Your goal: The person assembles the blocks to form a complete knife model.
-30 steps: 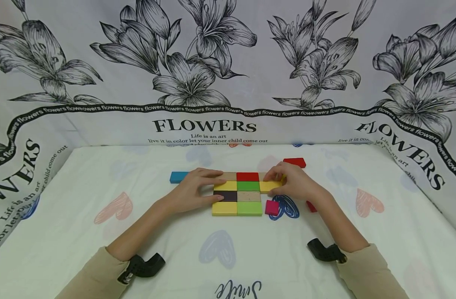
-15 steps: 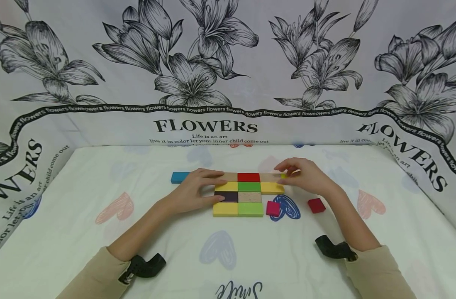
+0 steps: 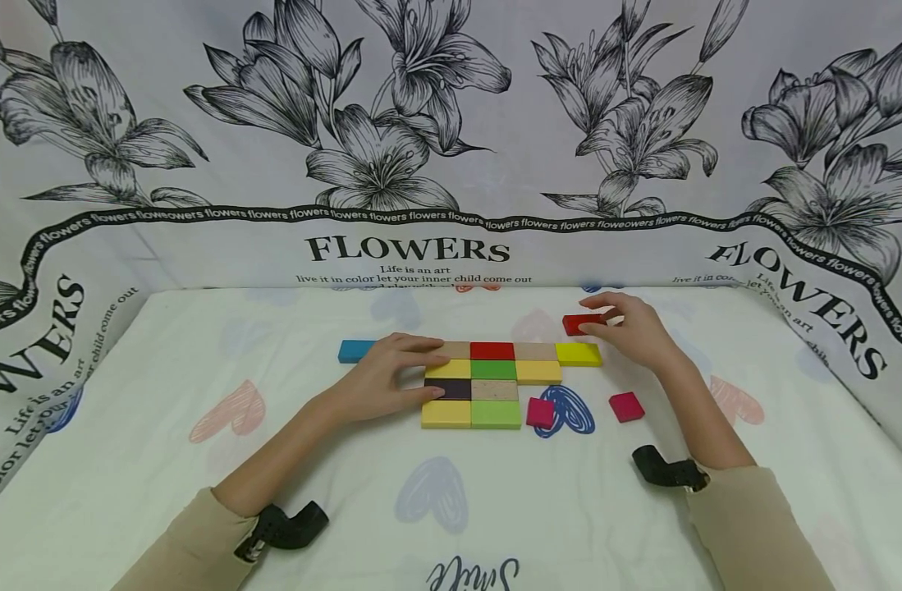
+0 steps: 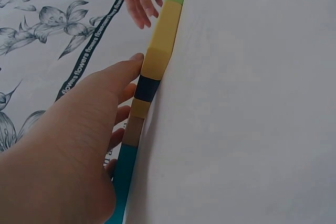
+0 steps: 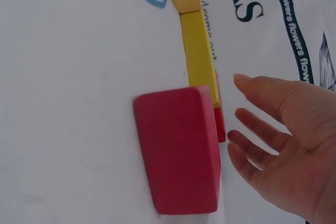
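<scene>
In the head view my left hand point(image 3: 377, 376) rests against the left side of a flat arrangement of coloured wooden blocks. Its thumb touches the black block point(image 3: 451, 389), and its fingers reach over the tan and yellow blocks behind. The left wrist view shows the thumb beside a large yellow block point(image 4: 161, 40). My right hand point(image 3: 638, 332) is at a red block point(image 3: 573, 326) behind the arrangement, fingers parted around it. In the right wrist view a gap shows between those fingers and the red block point(image 5: 220, 125). A bright yellow block point(image 3: 579, 355) ends the back row.
A blue block point(image 3: 354, 351) extends from the left end of the back row. Two loose pink-red blocks, one point(image 3: 540, 412) beside the front rows and another point(image 3: 626, 406) farther right, lie on the white cloth point(image 3: 332, 492). A flower-printed cloth point(image 3: 606, 254) rises behind.
My right hand has let go of a yellow block in the arrangement and moved right and back to the red block, uncovering the bright yellow one. The left hand stays in place.
</scene>
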`<action>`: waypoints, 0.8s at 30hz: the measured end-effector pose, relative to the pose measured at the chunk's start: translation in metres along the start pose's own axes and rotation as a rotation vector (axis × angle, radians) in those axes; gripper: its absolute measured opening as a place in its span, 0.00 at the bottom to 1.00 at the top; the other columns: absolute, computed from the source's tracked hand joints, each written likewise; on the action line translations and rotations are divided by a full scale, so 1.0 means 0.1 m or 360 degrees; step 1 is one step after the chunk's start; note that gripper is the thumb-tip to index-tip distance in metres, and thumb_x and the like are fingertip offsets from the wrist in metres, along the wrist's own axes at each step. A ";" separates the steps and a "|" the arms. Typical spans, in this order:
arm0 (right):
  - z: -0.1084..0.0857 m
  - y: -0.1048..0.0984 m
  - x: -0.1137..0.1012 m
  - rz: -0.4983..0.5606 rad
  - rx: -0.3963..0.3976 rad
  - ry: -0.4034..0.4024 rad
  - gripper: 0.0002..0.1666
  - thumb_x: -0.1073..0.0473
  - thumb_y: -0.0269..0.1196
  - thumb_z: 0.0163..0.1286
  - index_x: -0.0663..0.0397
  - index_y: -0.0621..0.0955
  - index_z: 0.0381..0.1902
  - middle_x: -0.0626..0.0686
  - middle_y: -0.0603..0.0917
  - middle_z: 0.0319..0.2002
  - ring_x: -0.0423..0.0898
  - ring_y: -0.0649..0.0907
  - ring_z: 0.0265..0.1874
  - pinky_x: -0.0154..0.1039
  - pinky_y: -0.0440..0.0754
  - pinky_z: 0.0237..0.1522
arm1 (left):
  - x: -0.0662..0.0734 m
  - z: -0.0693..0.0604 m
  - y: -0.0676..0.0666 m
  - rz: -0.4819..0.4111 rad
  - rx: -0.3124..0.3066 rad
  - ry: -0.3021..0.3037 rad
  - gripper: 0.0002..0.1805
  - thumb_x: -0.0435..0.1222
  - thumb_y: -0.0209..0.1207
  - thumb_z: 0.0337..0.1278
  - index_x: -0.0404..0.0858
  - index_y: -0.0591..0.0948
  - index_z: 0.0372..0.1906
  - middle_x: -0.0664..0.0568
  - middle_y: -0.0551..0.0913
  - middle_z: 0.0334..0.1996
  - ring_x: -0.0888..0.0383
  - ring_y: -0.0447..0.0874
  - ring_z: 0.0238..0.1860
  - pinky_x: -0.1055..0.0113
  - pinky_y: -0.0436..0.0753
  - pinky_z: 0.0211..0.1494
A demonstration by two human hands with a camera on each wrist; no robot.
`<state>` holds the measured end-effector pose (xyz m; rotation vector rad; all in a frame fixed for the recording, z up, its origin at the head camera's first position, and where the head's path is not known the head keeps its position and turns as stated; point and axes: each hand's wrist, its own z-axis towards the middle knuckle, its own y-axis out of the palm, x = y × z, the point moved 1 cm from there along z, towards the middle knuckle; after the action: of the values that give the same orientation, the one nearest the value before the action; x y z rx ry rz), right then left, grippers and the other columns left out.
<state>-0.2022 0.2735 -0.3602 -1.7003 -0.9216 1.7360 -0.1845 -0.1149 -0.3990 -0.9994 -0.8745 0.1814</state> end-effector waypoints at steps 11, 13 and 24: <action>0.11 0.02 0.17 0.0031 -0.0109 0.0106 0.34 0.54 0.68 0.75 0.58 0.75 0.74 0.69 0.73 0.72 0.70 0.68 0.70 0.68 0.73 0.69 | -0.01 0.00 0.00 0.0005 -0.0002 0.0006 0.27 0.47 0.72 0.62 0.43 0.86 0.65 0.49 0.80 0.71 0.46 0.73 0.73 0.42 0.69 0.75; 0.12 0.02 0.18 0.0044 -0.0117 0.0102 0.33 0.54 0.68 0.75 0.58 0.75 0.73 0.69 0.73 0.71 0.70 0.68 0.70 0.67 0.73 0.69 | -0.01 0.00 0.00 0.0004 -0.0002 0.0007 0.27 0.47 0.72 0.62 0.43 0.86 0.65 0.49 0.80 0.71 0.46 0.72 0.73 0.42 0.69 0.75; 0.11 -0.01 0.22 -0.0024 -0.0112 0.0039 0.29 0.55 0.68 0.75 0.64 0.79 0.67 0.69 0.78 0.62 0.65 0.75 0.59 0.56 0.79 0.59 | -0.01 0.00 0.00 0.0011 -0.0003 0.0003 0.27 0.47 0.72 0.62 0.43 0.86 0.65 0.49 0.80 0.71 0.46 0.72 0.73 0.42 0.69 0.75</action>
<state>-0.2145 0.2900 -0.3731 -1.7506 -0.9926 1.6870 -0.1856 -0.1152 -0.3996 -1.0045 -0.8699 0.1857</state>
